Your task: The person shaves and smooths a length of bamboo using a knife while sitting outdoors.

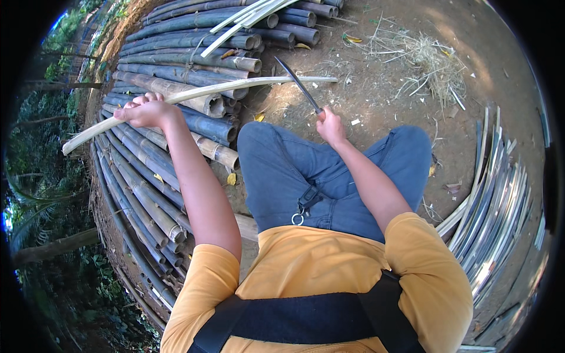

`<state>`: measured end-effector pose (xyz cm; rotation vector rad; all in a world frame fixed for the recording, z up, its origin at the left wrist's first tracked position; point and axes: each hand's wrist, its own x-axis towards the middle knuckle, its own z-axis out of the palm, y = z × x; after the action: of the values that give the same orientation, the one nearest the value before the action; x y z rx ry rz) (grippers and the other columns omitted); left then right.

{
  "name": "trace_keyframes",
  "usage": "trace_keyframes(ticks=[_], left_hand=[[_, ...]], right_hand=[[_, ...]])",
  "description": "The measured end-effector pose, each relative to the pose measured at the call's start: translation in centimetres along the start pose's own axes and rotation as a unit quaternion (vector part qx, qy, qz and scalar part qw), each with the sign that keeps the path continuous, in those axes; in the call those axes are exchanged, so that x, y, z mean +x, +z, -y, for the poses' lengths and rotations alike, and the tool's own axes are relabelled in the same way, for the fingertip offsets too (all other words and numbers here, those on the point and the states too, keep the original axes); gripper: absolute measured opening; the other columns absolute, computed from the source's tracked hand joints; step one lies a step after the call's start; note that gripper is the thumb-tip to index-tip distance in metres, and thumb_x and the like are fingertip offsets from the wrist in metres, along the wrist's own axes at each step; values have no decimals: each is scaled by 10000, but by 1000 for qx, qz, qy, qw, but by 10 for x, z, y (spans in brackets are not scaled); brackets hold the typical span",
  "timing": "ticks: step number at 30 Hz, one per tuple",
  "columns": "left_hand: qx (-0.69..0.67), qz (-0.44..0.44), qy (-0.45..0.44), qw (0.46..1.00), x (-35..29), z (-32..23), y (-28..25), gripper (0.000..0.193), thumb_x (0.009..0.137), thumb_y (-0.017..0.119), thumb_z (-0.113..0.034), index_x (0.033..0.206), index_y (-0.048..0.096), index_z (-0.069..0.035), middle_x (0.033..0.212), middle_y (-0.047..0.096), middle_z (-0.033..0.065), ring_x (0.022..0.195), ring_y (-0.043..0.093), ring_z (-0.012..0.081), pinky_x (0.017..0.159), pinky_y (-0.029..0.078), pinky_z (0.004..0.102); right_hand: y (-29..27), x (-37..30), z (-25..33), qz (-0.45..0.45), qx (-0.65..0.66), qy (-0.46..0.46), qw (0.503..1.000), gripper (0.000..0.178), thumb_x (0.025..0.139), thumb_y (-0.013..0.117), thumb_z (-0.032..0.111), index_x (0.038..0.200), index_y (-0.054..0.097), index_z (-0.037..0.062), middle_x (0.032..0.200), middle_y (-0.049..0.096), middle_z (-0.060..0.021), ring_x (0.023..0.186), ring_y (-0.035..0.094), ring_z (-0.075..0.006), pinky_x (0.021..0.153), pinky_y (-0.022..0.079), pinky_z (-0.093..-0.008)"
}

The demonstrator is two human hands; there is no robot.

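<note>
We count 2 hands (331, 126), 1 knife (301, 87), 1 handheld strip (206, 90), 1 shavings heap (432, 66) and 1 ring (298, 225). We cannot count the poles (170, 88) or piled strips (491, 203).

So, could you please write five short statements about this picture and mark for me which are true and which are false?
1. The left hand grips a long pale strip. True.
2. The right hand is empty. False: the right hand holds a knife with a dark blade.
3. Bamboo poles lie piled on the person's left. True.
4. The bundle of thin strips lies at the person's left. False: the bundle of thin strips lies at the right.
5. A tangled heap of shavings lies on the ground. True.
</note>
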<state>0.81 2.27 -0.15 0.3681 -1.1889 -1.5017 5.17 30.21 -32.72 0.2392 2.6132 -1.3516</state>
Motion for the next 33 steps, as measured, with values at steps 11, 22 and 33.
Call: trace_keyframes(ticks=[11, 22, 33], left_hand=[[27, -21, 27, 999, 1, 4, -6, 563, 1007, 151, -637, 775, 258, -135, 581, 213, -30, 483, 190, 125, 422, 148, 280], [24, -33, 30, 999, 0, 4, 6, 562, 1009, 180, -638, 717, 195, -158, 587, 202, -29, 488, 189, 131, 434, 157, 287], [20, -41, 10, 999, 1, 5, 6, 554, 1012, 186, -632, 738, 200, -151, 601, 205, -29, 491, 196, 128, 434, 161, 289]], right_hand=[[10, 8, -6, 2, 28, -1, 1000, 220, 826, 627, 183, 1016, 578, 84, 910, 684, -231, 907, 660, -422, 792, 518, -513], [12, 15, -11, 6, 23, -1, 1000, 263, 846, 638, 190, 1090, 573, 115, 914, 687, -207, 894, 668, -414, 773, 530, -510], [17, 18, -24, -10, 79, 59, 995, 205, 842, 633, 173, 1026, 581, 100, 918, 688, -199, 909, 671, -401, 790, 525, -499]])
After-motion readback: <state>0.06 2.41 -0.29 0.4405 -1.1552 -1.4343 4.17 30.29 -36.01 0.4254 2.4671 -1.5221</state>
